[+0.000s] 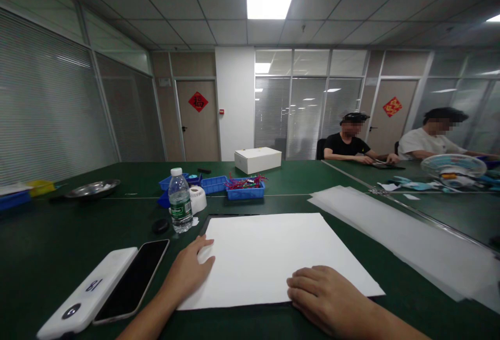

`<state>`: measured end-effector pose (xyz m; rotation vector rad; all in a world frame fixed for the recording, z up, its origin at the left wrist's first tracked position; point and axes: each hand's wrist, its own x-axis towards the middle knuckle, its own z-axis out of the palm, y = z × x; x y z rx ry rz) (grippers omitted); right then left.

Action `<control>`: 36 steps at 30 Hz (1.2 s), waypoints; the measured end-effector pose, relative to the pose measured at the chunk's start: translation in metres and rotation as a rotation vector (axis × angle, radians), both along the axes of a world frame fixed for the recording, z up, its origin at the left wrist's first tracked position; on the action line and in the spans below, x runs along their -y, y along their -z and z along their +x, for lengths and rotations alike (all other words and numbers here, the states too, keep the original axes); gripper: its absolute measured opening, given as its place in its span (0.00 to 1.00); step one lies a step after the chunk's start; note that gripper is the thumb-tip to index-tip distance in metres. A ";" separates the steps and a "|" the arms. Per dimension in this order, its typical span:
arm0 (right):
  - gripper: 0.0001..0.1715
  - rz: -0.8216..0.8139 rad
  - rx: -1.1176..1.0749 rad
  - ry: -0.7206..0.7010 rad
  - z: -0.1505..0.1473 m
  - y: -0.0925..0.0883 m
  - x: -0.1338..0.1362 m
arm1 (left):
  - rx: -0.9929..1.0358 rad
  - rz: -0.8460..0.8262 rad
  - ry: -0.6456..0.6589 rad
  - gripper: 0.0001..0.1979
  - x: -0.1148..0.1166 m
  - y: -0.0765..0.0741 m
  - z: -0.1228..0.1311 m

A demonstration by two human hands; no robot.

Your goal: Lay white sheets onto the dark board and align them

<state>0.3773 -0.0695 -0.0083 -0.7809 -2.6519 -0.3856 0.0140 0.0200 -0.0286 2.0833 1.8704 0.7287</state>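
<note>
A large white paper sheet (265, 256) lies flat on the green table, with the edge of something dark showing beneath it. My left hand (192, 267) rests at the sheet's left edge, thumb and fingers apart, holding nothing. At the sheet's near right edge lies my right hand (326, 296), palm down on the paper, its fingers close together and extended with nothing visible in them.
Left of the sheet are a water bottle (180, 204), a phone (135, 277) and a white device (89, 293). Behind stand blue trays (245, 193) and a white box (258, 161). Translucent sheets (406, 241) lie right. Two people sit at the far right.
</note>
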 end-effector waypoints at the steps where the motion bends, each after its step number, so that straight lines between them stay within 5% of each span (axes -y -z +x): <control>1: 0.16 -0.012 0.011 -0.005 0.000 -0.001 0.000 | -0.016 -0.001 0.004 0.19 0.000 0.000 -0.001; 13: 0.29 -0.393 0.123 -0.094 -0.002 -0.039 0.008 | -0.105 0.044 -0.013 0.17 -0.005 0.000 -0.012; 24: 0.32 -0.570 -0.025 -0.025 0.009 -0.025 0.005 | -0.151 0.056 -0.017 0.16 0.000 -0.005 -0.007; 36: 0.29 -0.672 -0.027 0.026 0.011 -0.033 0.005 | -0.153 -0.002 0.053 0.19 -0.003 0.004 -0.003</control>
